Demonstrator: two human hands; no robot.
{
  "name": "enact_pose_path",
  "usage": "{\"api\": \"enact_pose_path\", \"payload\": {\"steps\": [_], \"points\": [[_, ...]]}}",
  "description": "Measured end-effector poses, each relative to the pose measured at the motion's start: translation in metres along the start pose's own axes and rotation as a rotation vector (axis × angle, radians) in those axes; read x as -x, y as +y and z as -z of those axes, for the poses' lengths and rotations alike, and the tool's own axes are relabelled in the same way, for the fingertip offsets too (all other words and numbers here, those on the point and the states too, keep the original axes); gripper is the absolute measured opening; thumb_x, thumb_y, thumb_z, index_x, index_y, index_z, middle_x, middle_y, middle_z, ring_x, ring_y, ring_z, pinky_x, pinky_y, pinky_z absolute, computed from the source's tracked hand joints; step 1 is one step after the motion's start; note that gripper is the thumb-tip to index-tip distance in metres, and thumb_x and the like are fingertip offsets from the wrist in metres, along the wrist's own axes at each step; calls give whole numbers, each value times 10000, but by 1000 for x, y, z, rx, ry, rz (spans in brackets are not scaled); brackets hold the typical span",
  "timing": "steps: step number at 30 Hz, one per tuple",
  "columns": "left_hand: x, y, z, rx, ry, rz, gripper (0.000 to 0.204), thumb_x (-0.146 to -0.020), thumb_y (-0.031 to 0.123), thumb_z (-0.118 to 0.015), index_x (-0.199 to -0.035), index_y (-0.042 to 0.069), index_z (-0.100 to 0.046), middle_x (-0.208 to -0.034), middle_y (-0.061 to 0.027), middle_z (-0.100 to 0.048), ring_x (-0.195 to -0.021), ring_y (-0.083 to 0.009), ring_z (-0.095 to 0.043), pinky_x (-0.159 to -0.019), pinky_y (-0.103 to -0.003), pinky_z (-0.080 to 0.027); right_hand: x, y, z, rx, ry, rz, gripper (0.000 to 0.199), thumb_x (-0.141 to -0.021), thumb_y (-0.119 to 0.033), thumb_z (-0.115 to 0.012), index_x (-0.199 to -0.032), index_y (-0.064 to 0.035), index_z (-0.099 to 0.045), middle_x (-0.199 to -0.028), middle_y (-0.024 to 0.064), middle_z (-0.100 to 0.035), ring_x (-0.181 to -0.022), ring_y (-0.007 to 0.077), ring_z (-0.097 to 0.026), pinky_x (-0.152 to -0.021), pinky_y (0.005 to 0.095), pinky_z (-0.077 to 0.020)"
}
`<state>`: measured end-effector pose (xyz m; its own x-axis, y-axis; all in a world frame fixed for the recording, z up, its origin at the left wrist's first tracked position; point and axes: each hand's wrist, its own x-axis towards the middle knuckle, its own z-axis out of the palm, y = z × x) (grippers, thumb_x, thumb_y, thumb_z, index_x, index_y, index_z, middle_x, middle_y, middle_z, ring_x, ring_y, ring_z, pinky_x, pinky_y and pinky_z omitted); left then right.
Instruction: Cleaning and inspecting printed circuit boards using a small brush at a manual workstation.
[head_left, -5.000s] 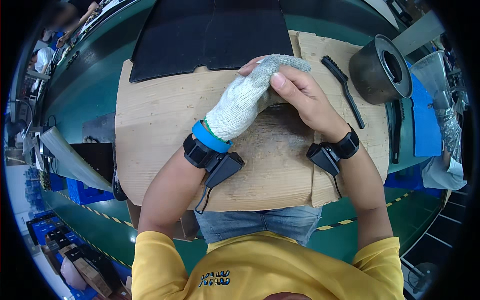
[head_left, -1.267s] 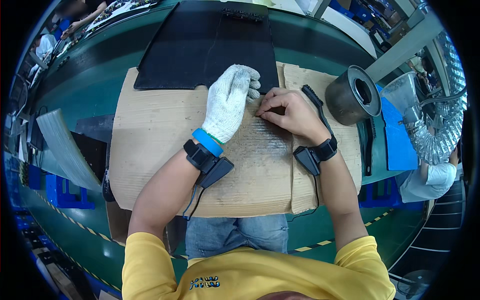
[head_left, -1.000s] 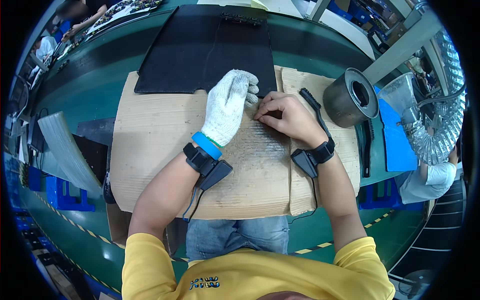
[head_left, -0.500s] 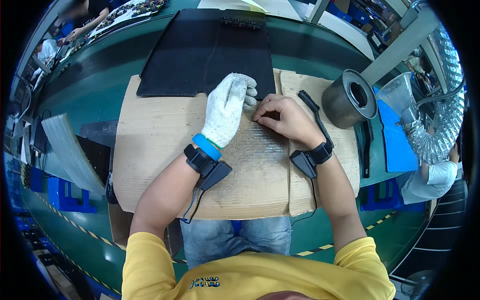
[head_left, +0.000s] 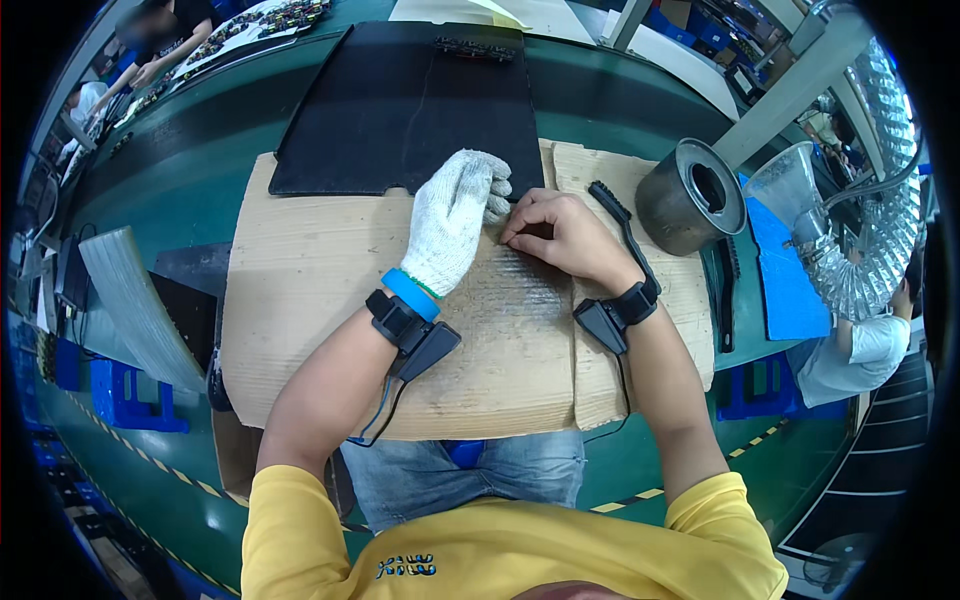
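Note:
My left hand (head_left: pixel 455 220), in a white knitted glove, rests above the middle of the cardboard sheet (head_left: pixel 330 330) with its fingers curled toward the right. Close beside it, my bare right hand (head_left: pixel 565 235) has thumb and fingertips pinched together. Anything between the fingers of either hand is hidden or too small to make out. Just beyond both hands lies a black board (head_left: pixel 400 110) overlapping the cardboard's far edge. A black-handled brush (head_left: pixel 630 225) lies to the right of my right hand, its handle running toward my wrist.
An open metal canister (head_left: pixel 680 205) stands at the cardboard's right, near another black brush (head_left: pixel 725 290) and a blue sheet (head_left: pixel 790 270). A silvery flexible duct (head_left: pixel 880 240) hangs at far right. A dark circuit-like part (head_left: pixel 474 48) lies on the black board. People work nearby.
The whole view has shifted slightly to the left. Both hands keep nearly the same pose and place over the cardboard.

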<state>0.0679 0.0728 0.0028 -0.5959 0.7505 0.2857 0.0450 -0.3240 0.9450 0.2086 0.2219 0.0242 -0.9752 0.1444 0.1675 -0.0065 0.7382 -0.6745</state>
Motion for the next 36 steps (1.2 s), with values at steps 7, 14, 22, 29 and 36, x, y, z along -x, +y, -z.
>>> {"api": "enact_pose_path", "payload": {"steps": [7, 14, 22, 29, 36], "points": [[-2, -3, 0, 27, 6, 18, 302, -1140, 277, -522, -1139, 19, -680, -968, -51, -698, -831, -103, -633, -761, -281, -552, -1, -2, 0, 13, -16, -32, 114, -907, -49, -760, -1004, -18, -811, -1018, 112, -722, -945, 268, -702, -864, 349, -561], [-3, -5, 0, -12, -5, 6, 322, -1140, 301, -523, -1143, 21, -682, -960, -47, -699, -827, -102, -633, -762, -280, -552, 0, -4, -7, 36, 21, -27, 135, -921, -52, -754, -1034, 8, -800, -1040, 146, -717, -944, 300, -702, -863, 373, -569], [-4, -5, 2, 19, 9, 90, 330, -1140, 320, -516, -1124, 36, -684, -939, -34, -693, -799, -91, -625, -732, -267, -541, 18, -46, 13, 195, 59, 43, 176, -928, -60, -753, -1090, 4, -779, -1100, 159, -715, -948, 347, -709, -839, 400, -582], [-6, -17, 13, 28, 14, 34, 328, -1138, 313, -516, -1115, 31, -681, -927, -40, -685, -775, -90, -622, -711, -256, -541, 73, -191, 55, 412, 496, 603, 240, -782, -82, -779, -1017, -31, -791, -921, 114, -721, -795, 280, -713, -669, 368, -568], [-12, -13, 1, 71, 10, 78, 322, -1135, 307, -525, -1116, 28, -683, -920, -49, -685, -771, -99, -642, -715, -252, -545, 90, -216, 42, 419, 516, 509, 239, -780, -93, -780, -1010, -29, -786, -911, 124, -722, -791, 286, -717, -667, 369, -569]]}}
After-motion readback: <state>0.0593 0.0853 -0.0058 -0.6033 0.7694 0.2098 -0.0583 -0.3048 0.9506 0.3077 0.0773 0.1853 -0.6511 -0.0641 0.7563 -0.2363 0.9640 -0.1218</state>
